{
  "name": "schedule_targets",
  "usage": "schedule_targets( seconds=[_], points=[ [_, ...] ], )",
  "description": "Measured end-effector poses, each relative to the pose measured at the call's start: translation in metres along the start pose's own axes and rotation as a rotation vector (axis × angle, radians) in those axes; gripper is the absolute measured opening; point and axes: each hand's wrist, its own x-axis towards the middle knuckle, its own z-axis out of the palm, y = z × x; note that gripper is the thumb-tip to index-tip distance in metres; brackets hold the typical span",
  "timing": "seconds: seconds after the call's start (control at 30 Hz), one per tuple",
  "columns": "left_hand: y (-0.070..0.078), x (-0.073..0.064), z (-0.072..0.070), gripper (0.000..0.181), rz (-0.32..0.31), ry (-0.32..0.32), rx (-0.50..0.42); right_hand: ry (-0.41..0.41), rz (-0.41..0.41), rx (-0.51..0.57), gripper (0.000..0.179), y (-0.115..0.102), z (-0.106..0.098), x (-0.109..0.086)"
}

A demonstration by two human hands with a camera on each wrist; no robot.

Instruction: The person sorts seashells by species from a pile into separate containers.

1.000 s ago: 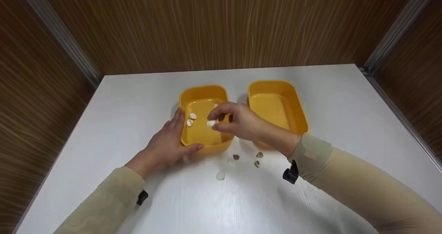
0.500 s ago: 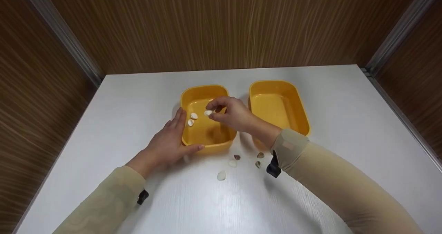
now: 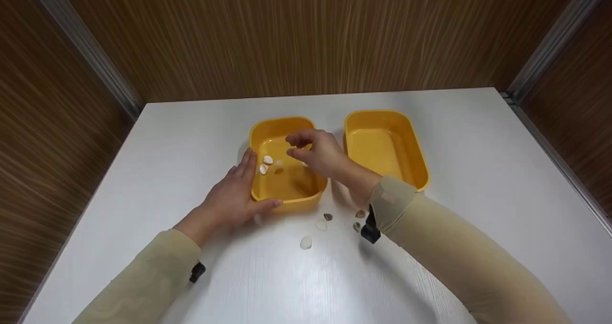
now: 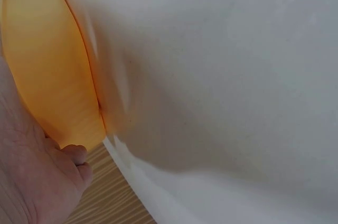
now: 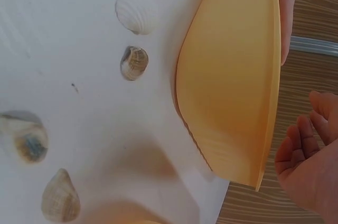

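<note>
My left hand (image 3: pixel 232 192) rests against the left yellow plastic tray (image 3: pixel 287 205), its straight fingers along the left wall and its thumb at the front rim. Over the right part of this tray is my right hand (image 3: pixel 318 152). Thumb and index finger stand apart, with nothing visible between them. Two white seashells (image 3: pixel 266 165) lie at the tray's left side. A faint, blurred white shell (image 3: pixel 278 162) shows near the middle, with a shadow close by. Part of another white shell (image 3: pixel 305 164) shows beneath the right hand. Its curled fingers (image 5: pixel 298 147) show in the right wrist view.
A second yellow tray (image 3: pixel 420 156) stands to the right. On the white table (image 3: pixel 191 133) in front of the trays lie several shells, among them a white shell (image 3: pixel 306 242), a ribbed white shell (image 5: pixel 135 12) and a small brown shell (image 5: pixel 134 63). Wood-grain panels (image 3: pixel 306 37) enclose the table.
My right hand has moved up and slightly left over the tray and let go of the white shell it pinched. The left hand has stayed in place.
</note>
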Motion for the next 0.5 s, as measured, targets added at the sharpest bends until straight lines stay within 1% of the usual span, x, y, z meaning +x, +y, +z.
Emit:
schedule_targets(
  seconds=[0.1,0.2,0.33,0.5],
  points=[
    [0.0,0.001,0.001,0.128,0.012,0.003,0.011,0.007,-0.009,0.003,0.026,0.002,-0.004,-0.004],
    [0.0,0.001,0.0,0.13,0.012,0.004,0.018,0.007,-0.046,0.017,0.026,0.002,-0.009,-0.011],
    [0.0,0.001,0.0,0.129,0.019,0.009,0.015,-0.004,-0.095,0.024,0.025,0.002,-0.017,-0.023],
    [-0.001,0.0,-0.001,0.13,0.022,0.008,0.018,-0.012,-0.13,0.025,0.025,0.001,-0.025,-0.043]
  ],
)
